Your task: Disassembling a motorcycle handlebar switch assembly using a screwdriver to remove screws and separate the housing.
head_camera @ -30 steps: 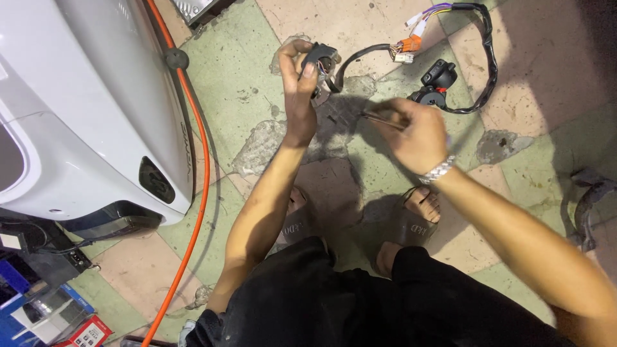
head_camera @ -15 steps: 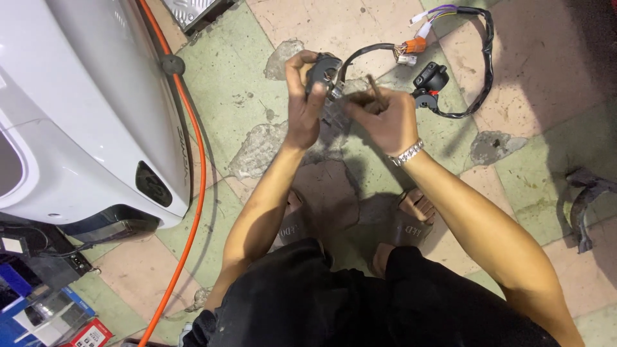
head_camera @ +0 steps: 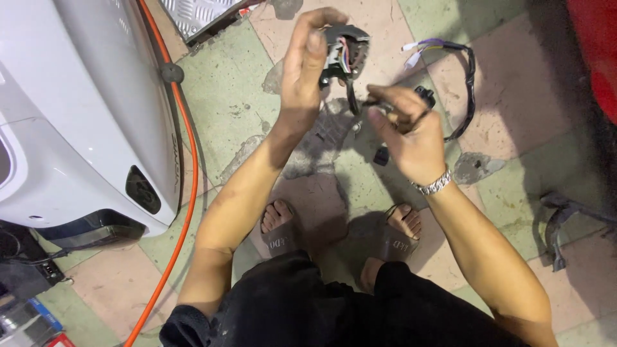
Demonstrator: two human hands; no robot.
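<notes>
A person crouched over a tiled floor [head_camera: 257,96] held a dark plastic switch housing [head_camera: 347,48] up in the left hand [head_camera: 305,71], fingers closed around its side, apparently so its open back and bundle of coloured wires faced the camera. The right hand [head_camera: 402,125] was pinched shut on a slim dark tool [head_camera: 376,103], its tip aimed toward the housing just beside it, the wrist ringed by a metal bracelet [head_camera: 434,185]. From the housing a black sheathed cable [head_camera: 466,90] looped out over the floor, ending in loose light-coloured leads. A small black connector [head_camera: 380,156] lay on the cracked, stained tiles below the hands. To the left stood a smooth, glossy white body panel [head_camera: 77,115], with an orange hose [head_camera: 183,160] curving along its edge. The person's sandalled feet rested flat beneath the hands.
</notes>
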